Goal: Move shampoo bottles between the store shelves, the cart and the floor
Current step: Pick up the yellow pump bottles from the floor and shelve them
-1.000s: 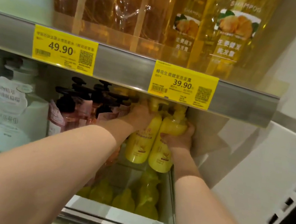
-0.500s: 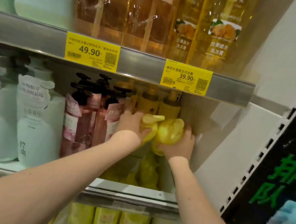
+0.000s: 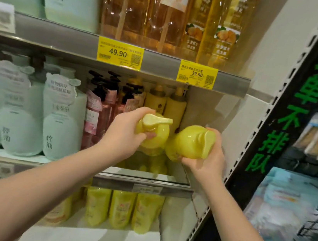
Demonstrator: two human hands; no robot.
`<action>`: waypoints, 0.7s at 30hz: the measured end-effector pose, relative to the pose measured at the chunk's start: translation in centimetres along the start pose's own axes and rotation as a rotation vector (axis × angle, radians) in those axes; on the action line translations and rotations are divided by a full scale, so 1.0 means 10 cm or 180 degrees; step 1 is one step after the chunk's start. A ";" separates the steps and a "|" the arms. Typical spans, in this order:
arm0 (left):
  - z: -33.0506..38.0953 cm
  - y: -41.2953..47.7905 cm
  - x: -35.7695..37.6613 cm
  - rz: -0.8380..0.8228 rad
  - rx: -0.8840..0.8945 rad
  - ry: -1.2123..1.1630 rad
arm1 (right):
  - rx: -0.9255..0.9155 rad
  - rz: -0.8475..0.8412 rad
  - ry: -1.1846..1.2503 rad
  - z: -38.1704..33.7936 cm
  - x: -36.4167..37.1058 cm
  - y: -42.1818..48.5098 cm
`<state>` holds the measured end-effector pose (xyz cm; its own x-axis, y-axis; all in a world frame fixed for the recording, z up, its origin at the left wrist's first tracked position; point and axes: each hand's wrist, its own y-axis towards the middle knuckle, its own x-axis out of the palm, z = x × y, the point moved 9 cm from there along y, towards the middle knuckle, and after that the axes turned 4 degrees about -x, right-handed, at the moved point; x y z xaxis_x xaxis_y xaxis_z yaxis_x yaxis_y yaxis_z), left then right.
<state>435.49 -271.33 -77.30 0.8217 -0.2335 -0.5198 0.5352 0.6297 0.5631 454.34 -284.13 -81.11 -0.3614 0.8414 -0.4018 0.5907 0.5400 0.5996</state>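
Glossy yellow plastic bottles (image 3: 152, 137) catch the light below a brushed-metal shelf edge (image 3: 161, 64) bearing matt yellow paper price tags (image 3: 120, 53); mint bottles (image 3: 61, 115) look matt.

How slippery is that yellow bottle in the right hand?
Probably a bit slippery: the yellow bottle is glossy, smooth plastic. It's likely stiff, since the right hand gripping it leaves no dent. Its round shoulders could make it roll if laid down.
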 end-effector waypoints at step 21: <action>0.04 -1.10 0.03 -0.1758 -0.0058 -0.0773 | 0.0707 -0.1022 -0.0050 -0.13 -0.42 -1.40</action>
<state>429.89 -278.67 -83.38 0.4455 -0.6908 -0.5695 0.8938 0.3792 0.2393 446.61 -295.23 -86.93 -0.5432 0.6291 -0.5561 0.5918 0.7567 0.2778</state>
